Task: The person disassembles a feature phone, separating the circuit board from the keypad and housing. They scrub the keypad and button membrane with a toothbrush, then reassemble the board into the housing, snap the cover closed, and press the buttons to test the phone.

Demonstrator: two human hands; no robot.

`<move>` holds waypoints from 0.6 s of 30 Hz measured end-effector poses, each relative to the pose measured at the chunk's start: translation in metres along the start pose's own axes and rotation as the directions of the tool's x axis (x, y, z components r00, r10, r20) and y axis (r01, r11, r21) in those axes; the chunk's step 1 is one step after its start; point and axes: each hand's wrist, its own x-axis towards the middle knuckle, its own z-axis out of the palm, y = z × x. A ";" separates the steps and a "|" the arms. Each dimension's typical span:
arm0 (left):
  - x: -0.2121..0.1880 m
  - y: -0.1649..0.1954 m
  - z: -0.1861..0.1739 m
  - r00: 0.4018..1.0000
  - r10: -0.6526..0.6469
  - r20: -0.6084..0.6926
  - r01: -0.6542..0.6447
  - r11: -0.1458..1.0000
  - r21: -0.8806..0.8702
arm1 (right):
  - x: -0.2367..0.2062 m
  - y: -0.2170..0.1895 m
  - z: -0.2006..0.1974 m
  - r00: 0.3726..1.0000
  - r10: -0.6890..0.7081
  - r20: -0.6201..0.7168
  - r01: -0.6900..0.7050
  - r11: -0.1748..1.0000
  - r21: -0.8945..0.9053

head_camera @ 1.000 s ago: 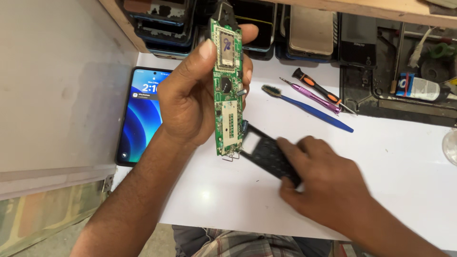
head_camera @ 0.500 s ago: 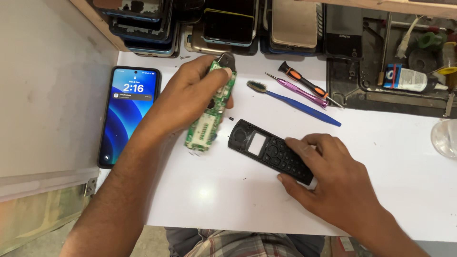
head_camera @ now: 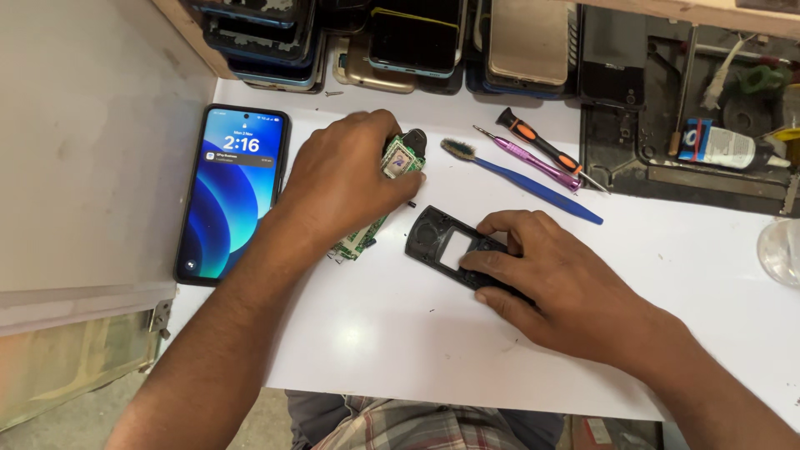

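- The left hand (head_camera: 346, 179) lies knuckles up on the white table (head_camera: 400, 333), fingers curled round a green circuit board (head_camera: 398, 160), holding it
- The board rests on the table towards the back edge; one end shows past the fingertips and the other pokes out under the palm
- The right hand (head_camera: 542, 279) rests just right of the board, fingers bent and pressing down on a black phone cover (head_camera: 440, 242), holding it flat
- The cover lies near the middle of the table, its window opening showing between the two hands; it sits close to the board, but touching or not cannot be told
- A phone with a lit blue screen (head_camera: 232, 193) lies at the left edge, just beside the left wrist
- A blue-handled brush (head_camera: 521, 179), a purple tool (head_camera: 533, 162) and an orange and black screwdriver (head_camera: 542, 150) lie side by side towards the back edge, behind the right hand
- A row of phones (head_camera: 408, 37) stands along the back edge
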 end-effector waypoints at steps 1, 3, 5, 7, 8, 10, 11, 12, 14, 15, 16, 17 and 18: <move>0.000 -0.001 0.002 1.000 -0.010 0.006 0.010 0.999 0.049 | 0.001 0.000 0.000 1.000 0.001 -0.004 -0.001 1.000 0.017; -0.001 -0.002 0.003 0.995 0.071 -0.063 -0.063 0.991 0.121 | 0.003 0.001 0.001 1.000 -0.004 -0.007 0.005 1.000 0.022; -0.003 -0.003 0.002 0.946 0.254 -0.204 -0.217 0.958 0.187 | 0.004 0.002 0.002 1.000 0.004 0.004 -0.004 0.999 0.032; -0.003 -0.004 -0.003 0.950 0.295 -0.104 -0.297 0.955 0.000 | 0.006 0.002 0.003 0.999 0.024 0.025 -0.025 0.999 0.046; -0.003 -0.004 -0.005 0.945 0.322 -0.059 -0.327 0.940 -0.096 | 0.006 0.002 0.003 1.000 0.008 0.020 -0.009 0.999 0.051; -0.007 0.002 -0.003 0.911 0.407 0.067 -0.396 0.909 -0.128 | 0.007 0.002 0.003 1.000 -0.025 0.012 0.024 0.998 0.065; -0.008 0.005 -0.002 0.885 0.448 0.129 -0.430 0.891 -0.146 | 0.007 0.002 0.003 1.000 -0.016 0.019 0.015 0.997 0.079; -0.010 0.008 -0.001 0.876 0.448 0.181 -0.429 0.893 -0.132 | 0.008 0.002 0.003 1.000 -0.006 0.026 0.004 0.996 0.093; -0.014 0.013 0.002 0.851 0.440 0.287 -0.429 0.897 -0.106 | 0.008 0.002 0.004 0.999 0.007 0.039 -0.012 0.993 0.114; -0.015 0.015 0.003 0.853 0.428 0.299 -0.422 0.902 -0.088 | 0.008 0.002 0.004 0.999 0.012 0.044 -0.018 0.993 0.120; -0.016 0.016 0.004 0.855 0.415 0.310 -0.415 0.907 -0.070 | 0.009 0.003 0.004 0.999 0.018 0.049 -0.024 0.992 0.125; -0.017 0.017 0.004 0.857 0.403 0.321 -0.408 0.911 -0.052 | 0.009 0.004 0.005 0.998 0.027 0.053 -0.034 0.990 0.136; -0.017 0.018 0.004 0.856 0.403 0.325 -0.408 0.911 -0.055 | 0.010 0.004 0.006 0.998 0.035 0.055 -0.043 0.988 0.146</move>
